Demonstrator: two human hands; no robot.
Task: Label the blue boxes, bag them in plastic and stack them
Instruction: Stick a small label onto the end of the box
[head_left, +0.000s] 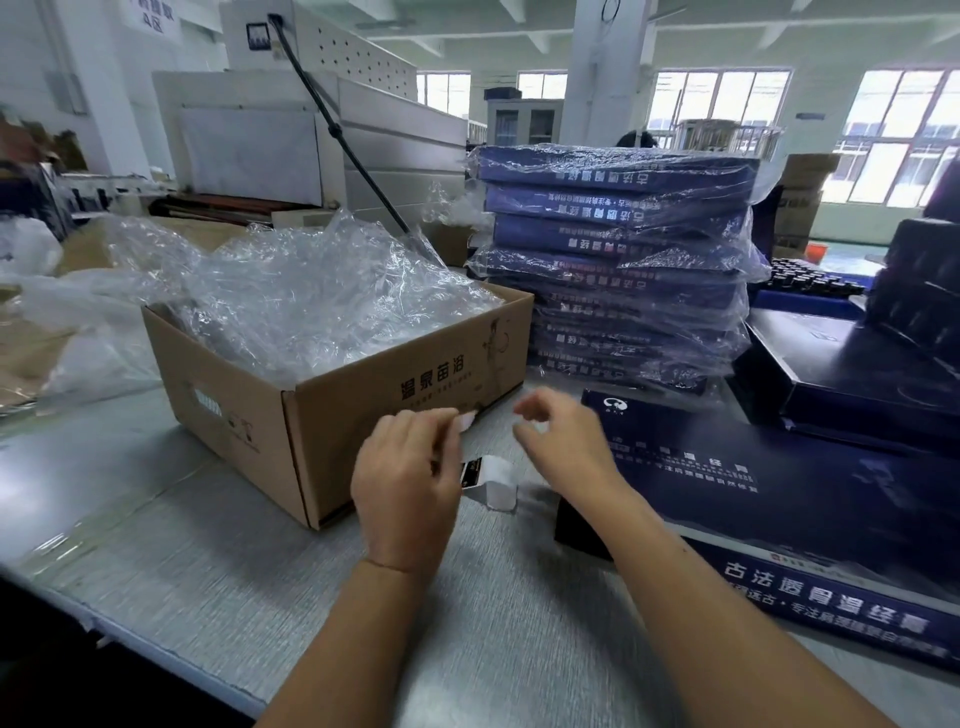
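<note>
Left hand has its grip pinched on the label strip, just in front of the cardboard carton. Right hand is blurred, so I can't tell its grip. The blue box lies right of the carton. Peel the label clean, land one edge first, then smooth it flat.

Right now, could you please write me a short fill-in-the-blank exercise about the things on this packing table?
The open brown cardboard carton holds crumpled clear ____ bags.
The tall stack of bagged blue boxes stands ____ the flat unbagged blue box.
The left hand, not the ____, grips the white paper label strip.
Missing words: plastic; behind; right.
</note>
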